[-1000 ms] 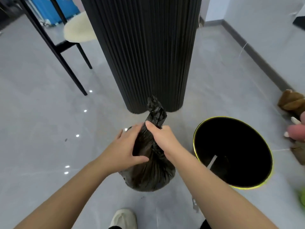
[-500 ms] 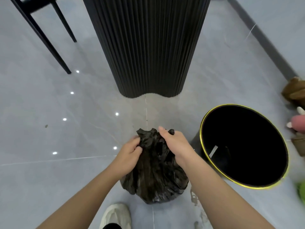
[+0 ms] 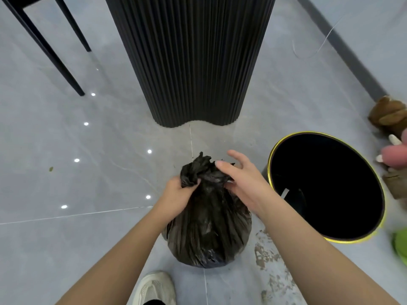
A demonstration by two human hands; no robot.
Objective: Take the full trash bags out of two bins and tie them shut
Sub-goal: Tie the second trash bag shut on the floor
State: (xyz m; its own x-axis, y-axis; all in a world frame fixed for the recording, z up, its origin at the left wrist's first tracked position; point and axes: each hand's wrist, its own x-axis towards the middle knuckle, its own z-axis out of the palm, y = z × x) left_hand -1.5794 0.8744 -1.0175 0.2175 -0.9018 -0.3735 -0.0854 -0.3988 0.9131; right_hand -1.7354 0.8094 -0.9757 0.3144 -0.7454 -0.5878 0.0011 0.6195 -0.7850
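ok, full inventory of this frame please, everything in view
trash bag: 1, black, on floor at centre, neck gathered
bin: 1, black with gold rim, right of bag
column: 1, black, fluted, behind bag
chair legs: 2 seen, black, top left
plush toys: at least 2, brown and pink, right edge
green thing: 1, lower right edge, cut off
cable: 1, white, by wall, top right
floor: grey tiles, stained patch near bin
shoe: 1, white, bottom edge
left hand: grip on bag neck
right hand: fingers open at bag top
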